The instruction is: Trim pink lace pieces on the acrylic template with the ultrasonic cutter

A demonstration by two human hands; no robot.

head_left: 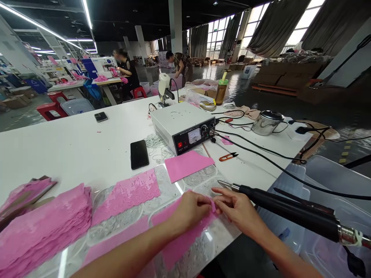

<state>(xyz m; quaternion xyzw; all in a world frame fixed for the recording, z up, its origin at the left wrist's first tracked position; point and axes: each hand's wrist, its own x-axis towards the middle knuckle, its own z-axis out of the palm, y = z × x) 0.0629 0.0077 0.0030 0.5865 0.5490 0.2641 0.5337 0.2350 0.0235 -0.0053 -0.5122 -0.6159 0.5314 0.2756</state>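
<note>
My left hand [189, 211] is closed, its thumb and fingers pinching the upper right edge of a pink fabric piece [181, 249] on the glossy sheet. Close beside it, my right hand [239, 210] has thumb and fingertips closed on the same edge, where a narrow strip stands up. A black pen-shaped tool [278, 202] with a pointed metal tip extends just behind my right hand. Above the hands lies a plain pink fabric piece [188, 165]. To the left are a pink lace piece [135, 191] and a thick stack of pink lace pieces [49, 227].
A control box [185, 119] with a dial stands mid-table, its black cable [261, 154] running right. Nearby are a phone [139, 154], orange thread snips [228, 156] and a lidded glass cup [268, 123]. Plastic bins [339, 173] stand at right. Two people work farther back.
</note>
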